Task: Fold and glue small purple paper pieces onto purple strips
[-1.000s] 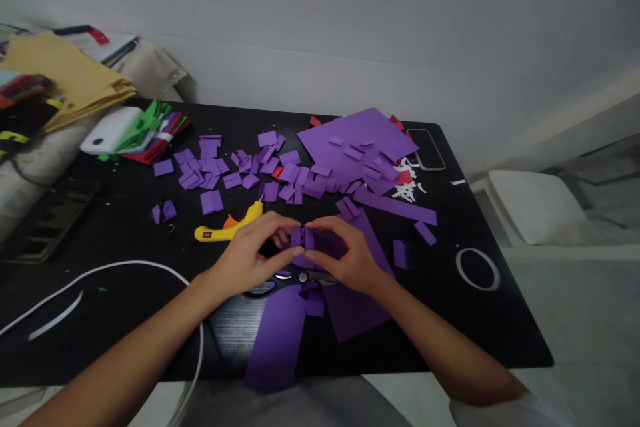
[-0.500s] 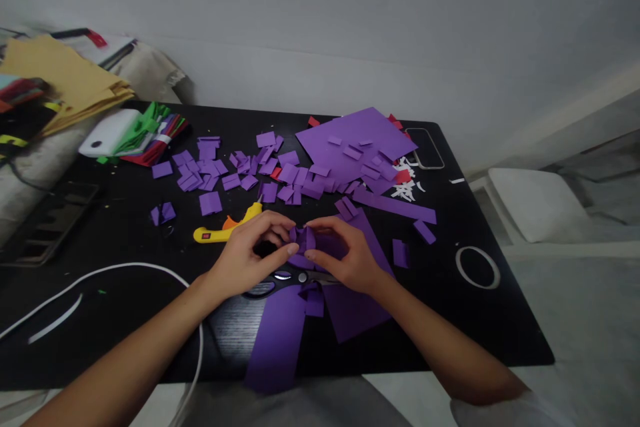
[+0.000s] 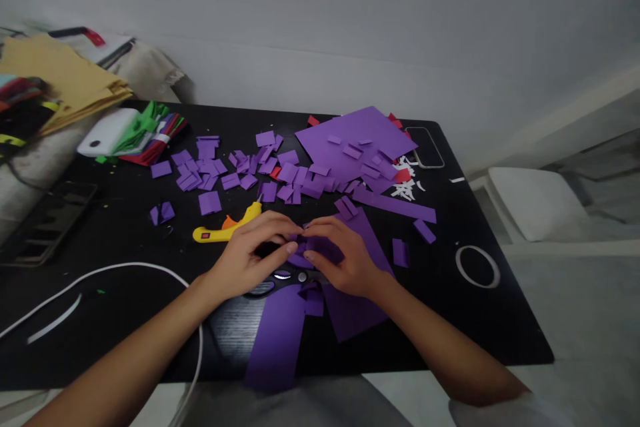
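Between my two hands is a small folded piece of purple paper (image 3: 299,257), largely covered by my fingers. My left hand (image 3: 255,250) grips it from the left, with thumb and fingertips closed in. From the right, my right hand (image 3: 345,253) pinches the same piece, and the fingertips of both hands almost meet on top. Just below lie black-handled scissors (image 3: 302,277), their blades partly under my right hand. A purple paper strip (image 3: 277,340) reaches toward the table's front edge, and a larger purple sheet (image 3: 367,240) lies under my right hand and wrist.
A yellow glue gun (image 3: 225,230) lies left of my hands. Many folded purple pieces (image 3: 240,167) are scattered behind, near a purple sheet (image 3: 370,127) and white scraps (image 3: 405,190). A white cable (image 3: 135,264) curves under my left forearm. A tape ring (image 3: 477,267) lies right.
My fingertips have come closer together over the folded purple paper, pressing it lower, so less of it shows. The things on the table stay where they were.
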`<action>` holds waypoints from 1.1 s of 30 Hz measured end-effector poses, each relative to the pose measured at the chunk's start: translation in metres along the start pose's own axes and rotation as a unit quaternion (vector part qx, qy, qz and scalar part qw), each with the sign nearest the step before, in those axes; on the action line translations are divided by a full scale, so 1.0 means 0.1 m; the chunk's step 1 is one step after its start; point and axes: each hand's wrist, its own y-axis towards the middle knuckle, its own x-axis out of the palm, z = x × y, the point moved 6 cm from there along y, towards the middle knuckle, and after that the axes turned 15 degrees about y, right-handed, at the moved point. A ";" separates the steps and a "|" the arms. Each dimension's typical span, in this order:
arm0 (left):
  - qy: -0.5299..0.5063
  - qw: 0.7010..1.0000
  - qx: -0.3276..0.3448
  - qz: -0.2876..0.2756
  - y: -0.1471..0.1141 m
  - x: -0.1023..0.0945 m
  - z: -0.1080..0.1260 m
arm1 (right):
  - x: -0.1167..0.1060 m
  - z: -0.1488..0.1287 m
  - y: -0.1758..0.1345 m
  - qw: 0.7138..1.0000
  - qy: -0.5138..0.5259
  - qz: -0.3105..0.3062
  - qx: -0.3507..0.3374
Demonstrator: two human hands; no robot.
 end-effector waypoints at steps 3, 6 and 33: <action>0.037 0.999 0.017 -0.004 0.01 -0.02 0.03 | 0.00 0.00 0.00 1.000 0.008 0.008 -0.005; 0.039 0.999 0.010 -0.012 0.01 -0.02 0.03 | 0.00 -0.01 0.01 1.000 0.012 0.012 -0.005; -0.013 1.000 0.000 0.010 0.03 -0.05 0.02 | -0.03 -0.01 -0.02 0.999 0.035 0.019 0.018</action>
